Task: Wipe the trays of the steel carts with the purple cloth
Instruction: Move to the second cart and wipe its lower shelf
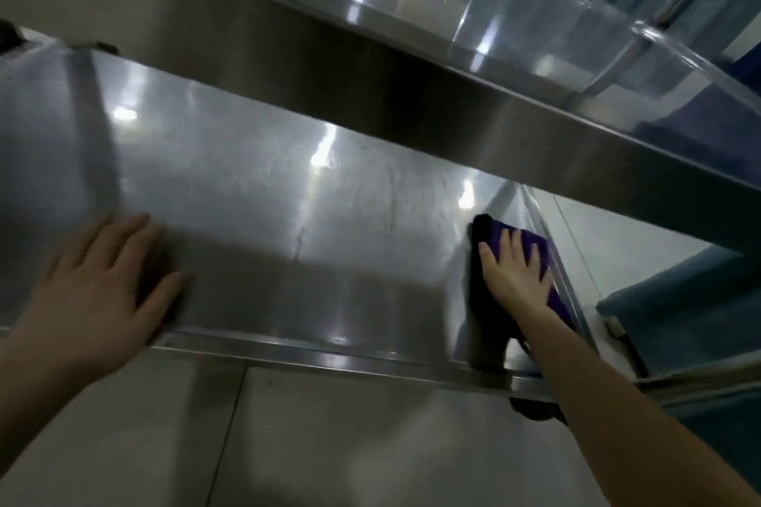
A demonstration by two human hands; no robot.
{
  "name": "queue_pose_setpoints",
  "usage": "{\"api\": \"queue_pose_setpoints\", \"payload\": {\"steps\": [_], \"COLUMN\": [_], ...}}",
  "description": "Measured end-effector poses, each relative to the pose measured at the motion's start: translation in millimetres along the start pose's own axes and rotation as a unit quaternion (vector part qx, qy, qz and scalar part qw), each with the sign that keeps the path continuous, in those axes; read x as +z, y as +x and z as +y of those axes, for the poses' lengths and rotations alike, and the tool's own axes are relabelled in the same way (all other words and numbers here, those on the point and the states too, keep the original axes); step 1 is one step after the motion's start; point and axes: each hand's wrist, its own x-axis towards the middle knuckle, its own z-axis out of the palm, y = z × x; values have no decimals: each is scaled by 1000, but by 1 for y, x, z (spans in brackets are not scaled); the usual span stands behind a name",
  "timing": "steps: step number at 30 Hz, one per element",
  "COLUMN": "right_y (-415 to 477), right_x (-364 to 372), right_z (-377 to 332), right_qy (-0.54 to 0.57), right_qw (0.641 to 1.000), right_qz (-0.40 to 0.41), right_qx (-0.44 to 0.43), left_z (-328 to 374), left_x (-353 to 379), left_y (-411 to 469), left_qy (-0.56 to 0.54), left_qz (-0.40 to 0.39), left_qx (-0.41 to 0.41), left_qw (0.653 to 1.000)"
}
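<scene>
The right hand (pixel 517 276) lies flat with its fingers straight and spread, pressing down on the cloth (pixel 482 292). The cloth lies under the palm and runs back past the wrist over the near rim. Both are in the lower tray (pixel 288 226), hard against the end wall just right of the hand. Far to its left, the left hand (pixel 99 284) rests open, palm down, inside the same tray by the near rim. The upper tray (pixel 370 86) spans above both hands. Beneath the forearms is tiled floor (pixel 329 445).
</scene>
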Motion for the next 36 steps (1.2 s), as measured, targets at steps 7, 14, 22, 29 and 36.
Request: {"api": "queue_pose_setpoints", "payload": {"steps": [7,14,22,29,36], "right_y": [-73,-73,-20,-95,-109], "right_x": [67,55,41,89,108], "right_z": [-238,-199,-112,-348,-521], "right_qy": [-32,-50,-3,-34,-35], "right_qw": [950,924,998,946,894], "right_qz": [-34,23,-17,-14,-73], "right_qx": [-308,-378,-52,-322,-440], "left_z": [14,-40,-112,-119,-115], "left_x": [-14,-40,-61,-53,-43], "left_y": [-8,-18,-34,-34,-33], "left_qy": [-34,4,81,93,60], "left_qz": [47,47,18,31,80], "left_qx": [1,-44,-54,-53,-95], "left_qw": [998,998,995,994,990]}}
